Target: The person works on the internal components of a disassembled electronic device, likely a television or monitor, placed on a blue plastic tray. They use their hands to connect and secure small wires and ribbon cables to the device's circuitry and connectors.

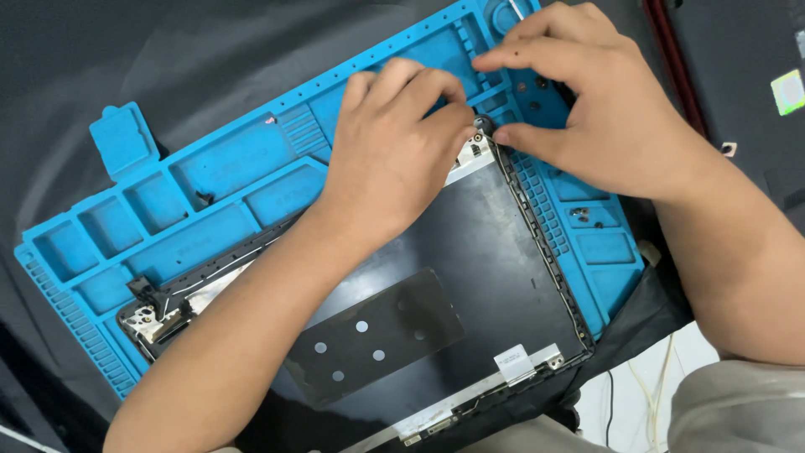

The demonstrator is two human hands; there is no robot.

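where the fingertips of both hands meet, a small round dark part (pixel 482 126) is found at the far right corner of a laptop lid shell (pixel 470 252). it is pinched narrowly from the left by the curled fingers of the left hand (pixel 394 159), and the thumb of the right hand (pixel 587 109) is pressed against its other side; whether the part is actually gripped or only touched cannot be told. the remaining right fingers are spread wider, laid over the top compartments of a blue silicone work mat (pixel 218 168). beneath the left knuckles a silver hinge bracket (pixel 474 153) is seen, fixed to the shell's corner. the shell is laid inside-up on the mat, tilted diagonally, with a thin cable (pixel 537 226) routed along its right edge. a dark rectangular sheet with pale round dots (pixel 373 335) is laid on the shell's inner face, near the left forearm. a second hinge area (pixel 155 315) with loose wires is seen at the shell's left corner. a few small screws (pixel 583 216) are held in a mat tray just right of the shell. everything is set on a dark cloth (pixel 126 59).
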